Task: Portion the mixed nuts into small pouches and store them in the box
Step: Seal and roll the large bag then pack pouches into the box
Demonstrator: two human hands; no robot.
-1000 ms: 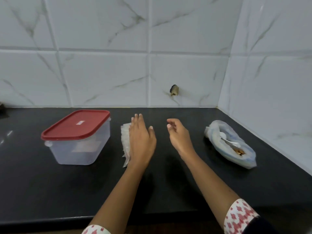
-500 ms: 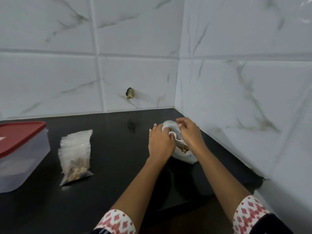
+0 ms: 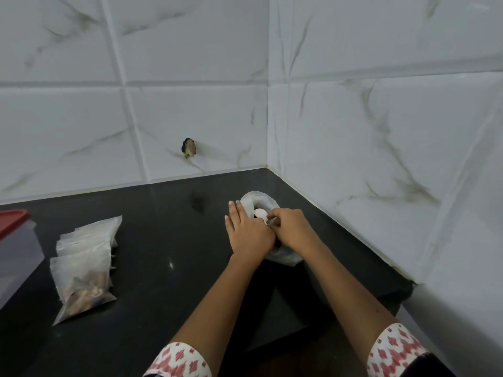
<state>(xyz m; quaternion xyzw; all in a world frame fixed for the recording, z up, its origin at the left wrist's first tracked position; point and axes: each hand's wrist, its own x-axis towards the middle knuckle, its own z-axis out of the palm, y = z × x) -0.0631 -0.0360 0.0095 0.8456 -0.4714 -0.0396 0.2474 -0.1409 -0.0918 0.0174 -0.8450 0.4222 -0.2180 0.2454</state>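
A clear plastic bag of mixed nuts (image 3: 261, 200) lies on the black counter near the wall corner, its mouth open toward the wall. My left hand (image 3: 249, 231) rests on the bag's left side and holds it. My right hand (image 3: 292, 229) pinches the handle of a white spoon (image 3: 260, 213) whose bowl sits in the bag's mouth. A stack of small clear pouches (image 3: 84, 263) lies at the left, the front one holding some nuts. The clear box with a red lid (image 3: 13, 246) is cut off by the left edge.
The black counter (image 3: 168, 268) ends at a front edge below my forearms. White marble tiles form the back wall and the right wall (image 3: 381, 159), meeting in a corner just behind the bag. A small dark stub (image 3: 188, 148) sticks out of the back wall.
Both hands left the pouches and went right to the nut bag. My head turned right, so the box slid to the left edge. My right hand now holds the spoon.
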